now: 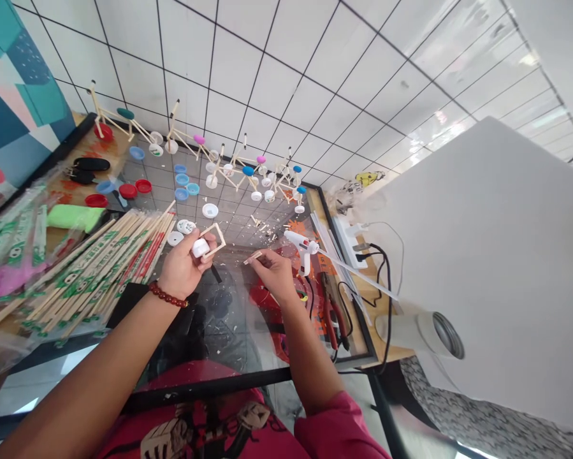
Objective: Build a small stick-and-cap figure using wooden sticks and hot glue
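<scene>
My left hand (181, 261) is closed around a white bottle cap (201, 247) with a small frame of wooden stick pieces (220, 234) attached or held beside it. To the right, my right hand (274, 271) pinches a short piece of wooden stick (252, 257) between thumb and fingers. Beyond my right hand lies a white glue gun (305, 248) with a clear glue stick in its back. Wood scraps (266, 228) are scattered past my hands. Two white caps (187, 226) rest near my left fingers, and another white cap (210, 210) lies farther off.
Several small stick-and-cap bicycle models (238, 169) stand along the back. Blue caps (181, 180) and red caps (128, 190) lie at the left. Wrapped chopsticks (95, 268) spread beside my left arm. Pliers (331, 312), a power strip (350, 242) and cables line the right edge.
</scene>
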A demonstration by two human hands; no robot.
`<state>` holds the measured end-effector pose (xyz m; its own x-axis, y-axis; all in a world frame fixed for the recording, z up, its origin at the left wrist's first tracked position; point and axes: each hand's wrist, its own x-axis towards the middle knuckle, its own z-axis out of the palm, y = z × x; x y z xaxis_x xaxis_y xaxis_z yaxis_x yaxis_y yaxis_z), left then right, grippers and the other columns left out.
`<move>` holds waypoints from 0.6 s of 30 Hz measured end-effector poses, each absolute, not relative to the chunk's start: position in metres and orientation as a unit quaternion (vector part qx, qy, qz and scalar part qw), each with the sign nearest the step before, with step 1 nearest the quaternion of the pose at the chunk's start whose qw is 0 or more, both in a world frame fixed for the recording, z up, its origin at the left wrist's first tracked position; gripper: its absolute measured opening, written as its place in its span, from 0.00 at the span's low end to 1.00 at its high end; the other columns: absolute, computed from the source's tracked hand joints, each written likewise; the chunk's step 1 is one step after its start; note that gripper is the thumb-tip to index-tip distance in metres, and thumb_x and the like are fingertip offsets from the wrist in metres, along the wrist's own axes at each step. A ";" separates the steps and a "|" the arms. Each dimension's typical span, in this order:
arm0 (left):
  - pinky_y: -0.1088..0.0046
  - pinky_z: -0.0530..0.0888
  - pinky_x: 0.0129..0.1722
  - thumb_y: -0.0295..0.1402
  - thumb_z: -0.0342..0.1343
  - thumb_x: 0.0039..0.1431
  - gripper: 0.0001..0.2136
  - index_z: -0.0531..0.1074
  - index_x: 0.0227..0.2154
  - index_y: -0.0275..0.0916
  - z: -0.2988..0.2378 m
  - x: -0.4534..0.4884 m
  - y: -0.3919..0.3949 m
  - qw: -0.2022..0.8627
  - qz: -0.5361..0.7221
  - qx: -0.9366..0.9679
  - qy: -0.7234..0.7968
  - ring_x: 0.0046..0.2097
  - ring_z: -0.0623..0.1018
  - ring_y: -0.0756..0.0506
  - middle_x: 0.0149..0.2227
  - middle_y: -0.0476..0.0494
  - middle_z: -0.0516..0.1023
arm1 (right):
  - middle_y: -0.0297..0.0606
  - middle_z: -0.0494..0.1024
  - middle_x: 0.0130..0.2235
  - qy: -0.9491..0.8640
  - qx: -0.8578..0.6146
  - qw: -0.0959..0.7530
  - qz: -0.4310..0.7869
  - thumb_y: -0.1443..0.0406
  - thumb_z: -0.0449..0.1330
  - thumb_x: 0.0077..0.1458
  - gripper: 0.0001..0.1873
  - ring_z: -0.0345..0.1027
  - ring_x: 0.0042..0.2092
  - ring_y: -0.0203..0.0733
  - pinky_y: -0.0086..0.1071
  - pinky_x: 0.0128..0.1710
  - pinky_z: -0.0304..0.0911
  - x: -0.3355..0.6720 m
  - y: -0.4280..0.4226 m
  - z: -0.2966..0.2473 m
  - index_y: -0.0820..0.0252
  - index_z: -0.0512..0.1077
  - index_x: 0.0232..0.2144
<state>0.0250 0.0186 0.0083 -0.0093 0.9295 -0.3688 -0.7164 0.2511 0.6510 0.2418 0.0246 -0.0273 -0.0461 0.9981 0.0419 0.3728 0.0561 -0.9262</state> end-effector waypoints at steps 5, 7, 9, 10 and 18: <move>0.77 0.55 0.17 0.44 0.68 0.56 0.16 0.77 0.25 0.35 0.005 0.033 0.014 0.655 0.586 0.212 0.427 0.21 0.64 0.54 0.25 0.46 0.74 | 0.33 0.81 0.27 -0.457 -0.539 0.488 0.512 0.51 0.73 0.43 0.17 0.74 0.30 0.41 0.36 0.35 0.74 0.230 0.023 -0.021 0.56 0.77 0.27; 0.78 0.55 0.18 0.47 0.69 0.54 0.18 0.78 0.25 0.35 0.003 0.036 0.012 0.645 0.575 0.245 0.439 0.21 0.64 0.54 0.25 0.45 0.75 | 0.33 0.80 0.26 -0.391 -0.520 0.522 0.552 0.52 0.76 0.40 0.19 0.74 0.29 0.39 0.35 0.33 0.74 0.225 0.021 -0.016 0.57 0.77 0.27; 0.78 0.55 0.18 0.49 0.69 0.51 0.20 0.78 0.26 0.34 0.001 0.039 0.010 0.640 0.565 0.264 0.449 0.21 0.64 0.54 0.25 0.45 0.75 | 0.32 0.80 0.26 -0.353 -0.505 0.544 0.569 0.54 0.79 0.37 0.19 0.74 0.28 0.38 0.33 0.31 0.73 0.222 0.019 -0.011 0.57 0.78 0.26; 0.78 0.55 0.18 0.50 0.70 0.51 0.20 0.78 0.26 0.34 0.001 0.040 0.010 0.638 0.561 0.271 0.452 0.21 0.64 0.54 0.25 0.45 0.75 | 0.32 0.81 0.26 -0.343 -0.499 0.551 0.574 0.55 0.79 0.37 0.19 0.74 0.28 0.37 0.32 0.31 0.73 0.220 0.018 -0.009 0.57 0.78 0.26; 0.77 0.56 0.19 0.52 0.69 0.49 0.21 0.79 0.26 0.35 -0.005 0.047 0.008 0.645 0.533 0.296 0.460 0.23 0.65 0.52 0.25 0.44 0.75 | 0.30 0.81 0.26 -0.306 -0.482 0.561 0.600 0.54 0.81 0.36 0.20 0.74 0.28 0.36 0.30 0.31 0.73 0.220 0.018 -0.007 0.56 0.78 0.27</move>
<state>0.0467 0.0081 -0.0054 0.0081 0.9606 -0.2777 -0.4164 0.2557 0.8725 0.2203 0.0185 -0.0070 0.0938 0.9676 -0.2342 -0.3779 -0.1831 -0.9076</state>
